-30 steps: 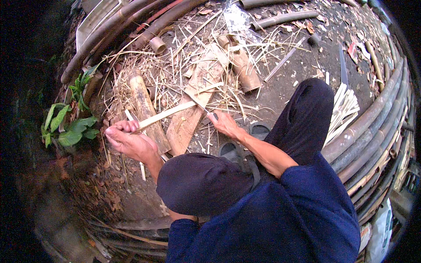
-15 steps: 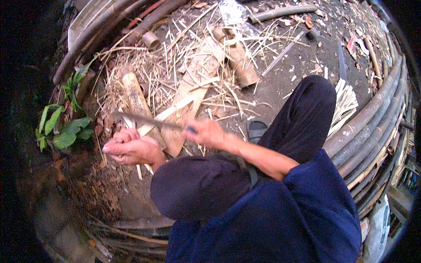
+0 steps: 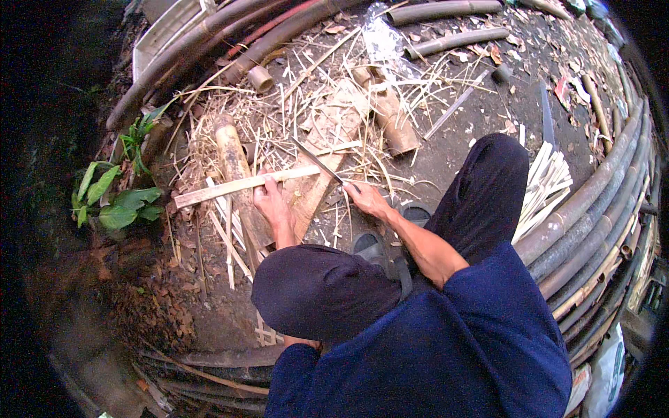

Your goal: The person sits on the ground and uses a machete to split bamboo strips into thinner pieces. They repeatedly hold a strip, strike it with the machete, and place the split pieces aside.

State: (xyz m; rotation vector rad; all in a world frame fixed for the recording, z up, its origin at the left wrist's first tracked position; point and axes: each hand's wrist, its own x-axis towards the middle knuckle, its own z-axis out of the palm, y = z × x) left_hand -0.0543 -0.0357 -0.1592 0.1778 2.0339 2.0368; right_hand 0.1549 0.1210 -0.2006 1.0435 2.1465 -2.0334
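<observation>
Left hand (image 3: 270,202) clamps bamboo strip (image 3: 244,187) flat across wooden block (image 3: 313,191); right hand (image 3: 366,200) grips knife (image 3: 317,161), blade raised. We worry: fingers near chop line, strip slipping, blade glancing toward them.

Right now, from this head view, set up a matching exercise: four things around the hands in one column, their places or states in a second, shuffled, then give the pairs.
Things:
1. bamboo strip
2. knife
3. green plant
4. bundle of pale strips

Places or states:
A. lying on the ground past the person's right knee
B. gripped by the right hand, blade pointing up and away
C. growing at the left edge of the work area
D. held crosswise by the left hand

Pairs: 1-D, 2-B, 3-C, 4-A
</observation>
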